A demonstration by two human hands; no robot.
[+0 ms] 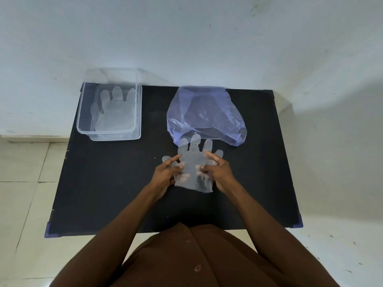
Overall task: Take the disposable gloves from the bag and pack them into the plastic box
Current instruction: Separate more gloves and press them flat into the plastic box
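A clear disposable glove (192,160) is spread flat over the middle of the black table, fingers pointing away from me. My left hand (165,175) pinches its left side and my right hand (217,170) pinches its right side near the cuff. Just behind it lies a translucent blue plastic bag (205,114), its open mouth toward me. At the table's back left stands the clear plastic box (83,112) with gloves (116,108) lying flat inside.
The black table (103,193) stands against a pale wall, with tiled floor to the left and right. My brown shirt fills the bottom of the view at the table's front edge.
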